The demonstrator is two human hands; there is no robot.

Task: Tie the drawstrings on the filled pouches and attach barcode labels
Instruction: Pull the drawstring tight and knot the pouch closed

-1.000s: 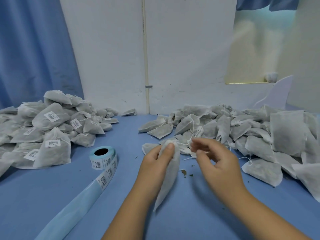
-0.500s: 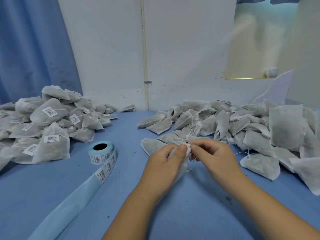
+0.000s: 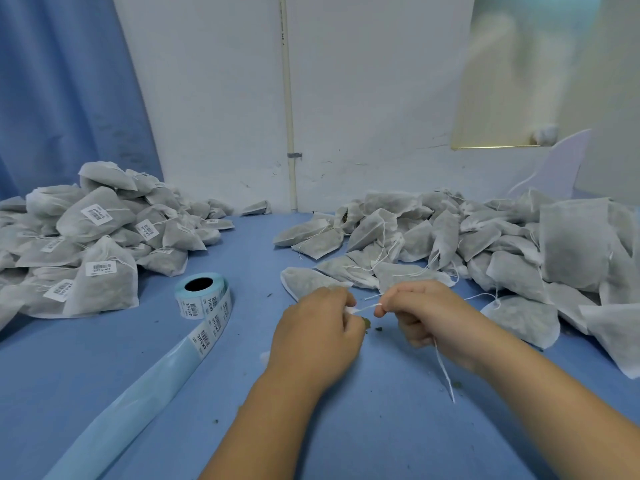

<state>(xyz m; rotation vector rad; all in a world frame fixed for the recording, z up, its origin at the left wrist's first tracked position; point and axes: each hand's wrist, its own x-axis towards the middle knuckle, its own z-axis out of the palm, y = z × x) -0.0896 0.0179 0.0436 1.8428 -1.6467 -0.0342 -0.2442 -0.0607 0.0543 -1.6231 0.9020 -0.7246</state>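
1. One blue table (image 3: 381,427) fills the lower frame and carries all the work.
2. Dozens of filled pouches make up the untied heap (image 3: 485,244) at the right of the frame. Loose strings trail from them and no barcode shows. Judged from this, they await both tying and labelling.
3. Comparable in bulk, the labelled heap (image 3: 86,244) lies at the left of the frame. Several of its pouches show a white barcode sticker and appear finished. The task therefore seems roughly half done, though neither heap can be counted.
4. Spent backing strip (image 3: 131,403) runs from the centre left to the lower left edge, which suggests many labels already used.
5. Left hand (image 3: 317,337), at centre: its fingers are curled down round the pouch (image 3: 349,310). The pouch is almost wholly hidden beneath this hand, with only a white scrap of its neck showing.
6. Right hand (image 3: 433,317), just right of centre and apart from the left: thumb and forefinger pinch the drawstring (image 3: 363,308), and the other fingers are folded in. The string is drawn taut between the two hands, and its tail hangs below the right hand.
7. Label roll (image 3: 202,296) stands left of the hands with printed stickers ready. This pouch shows no sticker, so the knot and the label are both judged to be ahead.
8. Leaf crumbs (image 3: 367,322) lie between the hands.
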